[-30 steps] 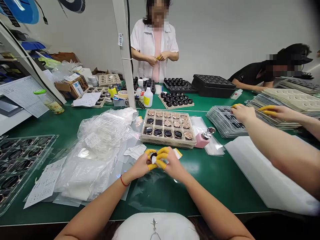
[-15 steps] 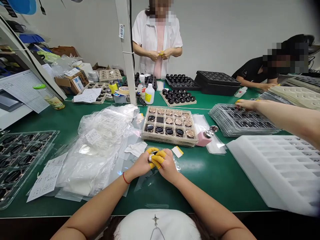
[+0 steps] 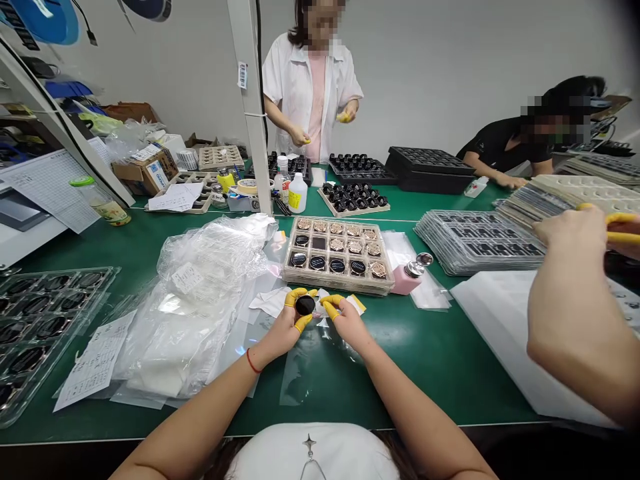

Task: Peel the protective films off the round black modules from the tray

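Observation:
Yellow finger cots cover fingers on both of my hands. My left hand [image 3: 294,319] grips a round watch face [image 3: 305,305] by its edge, its glossy black side turned up. Just to the right, my right hand [image 3: 345,319] is closed, thumb and finger pinching a small white wipe [image 3: 323,304]. The two hands are apart. Beyond them sits a stacked beige tray [image 3: 340,283] of watch cases, some rose-gold and some black-faced, with one black square slot. A crumpled white cloth [image 3: 270,302] lies left of my hands, and a yellow-edged white paper [image 3: 358,305] is by my right hand.
A pink pump bottle [image 3: 406,279] stands right of the tray. Plastic bags [image 3: 175,320] cover the left side, beside a clear tray [image 3: 107,283] of watch faces. At right, a co-worker's arm [image 3: 575,293] reaches over white foam [image 3: 490,313] near stacked clear trays [image 3: 445,250].
My hands have separated; the watch face now shows in my left hand, and my right has moved right with the wipe. The co-worker's arm at right has swung nearer. The standing person's hands parted.

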Motion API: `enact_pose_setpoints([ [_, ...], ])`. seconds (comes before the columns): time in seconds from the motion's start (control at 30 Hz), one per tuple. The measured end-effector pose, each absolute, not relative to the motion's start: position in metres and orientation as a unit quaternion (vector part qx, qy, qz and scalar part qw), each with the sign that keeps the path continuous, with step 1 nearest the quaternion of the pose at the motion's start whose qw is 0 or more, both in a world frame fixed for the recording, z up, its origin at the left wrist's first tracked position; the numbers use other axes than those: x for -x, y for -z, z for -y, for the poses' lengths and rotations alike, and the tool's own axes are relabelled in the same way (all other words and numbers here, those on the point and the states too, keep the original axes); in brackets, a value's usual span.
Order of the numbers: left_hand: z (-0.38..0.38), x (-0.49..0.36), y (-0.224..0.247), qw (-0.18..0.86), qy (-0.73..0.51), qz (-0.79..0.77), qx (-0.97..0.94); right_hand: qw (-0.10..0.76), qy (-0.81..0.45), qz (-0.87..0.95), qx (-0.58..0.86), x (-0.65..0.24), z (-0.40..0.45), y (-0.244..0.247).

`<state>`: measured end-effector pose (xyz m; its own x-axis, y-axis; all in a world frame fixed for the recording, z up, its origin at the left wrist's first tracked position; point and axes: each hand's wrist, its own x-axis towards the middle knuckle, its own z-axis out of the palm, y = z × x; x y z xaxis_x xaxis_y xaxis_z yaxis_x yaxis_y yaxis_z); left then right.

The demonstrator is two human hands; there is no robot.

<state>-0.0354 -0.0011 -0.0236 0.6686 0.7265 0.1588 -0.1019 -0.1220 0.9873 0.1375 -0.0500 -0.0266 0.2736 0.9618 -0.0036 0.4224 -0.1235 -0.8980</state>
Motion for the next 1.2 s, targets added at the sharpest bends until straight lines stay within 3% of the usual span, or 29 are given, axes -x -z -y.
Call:
enact_pose_setpoints([
  [0.2, 0.003, 0.035, 0.023, 0.637, -0.319, -0.215, -0.668, 0.424, -0.362, 0.513, 0.652, -0.129, 0.053, 0.019],
  [0.47, -0.005, 0.035, 0.022, 0.712, -0.246, -0.237, -0.613, 0.563, -0.411, 0.41, 0.588, -0.14, 0.053, -0.004],
  [0.8, -0.005, 0.035, 0.015, 0.705, -0.212, -0.223, -0.639, 0.5, -0.439, 0.439, 0.603, -0.122, 0.057, 0.004],
  [1.2, -0.005, 0.034, 0.017, 0.717, -0.217, -0.221, -0.625, 0.47, -0.364, 0.499, 0.63, -0.122, 0.056, 0.004],
])
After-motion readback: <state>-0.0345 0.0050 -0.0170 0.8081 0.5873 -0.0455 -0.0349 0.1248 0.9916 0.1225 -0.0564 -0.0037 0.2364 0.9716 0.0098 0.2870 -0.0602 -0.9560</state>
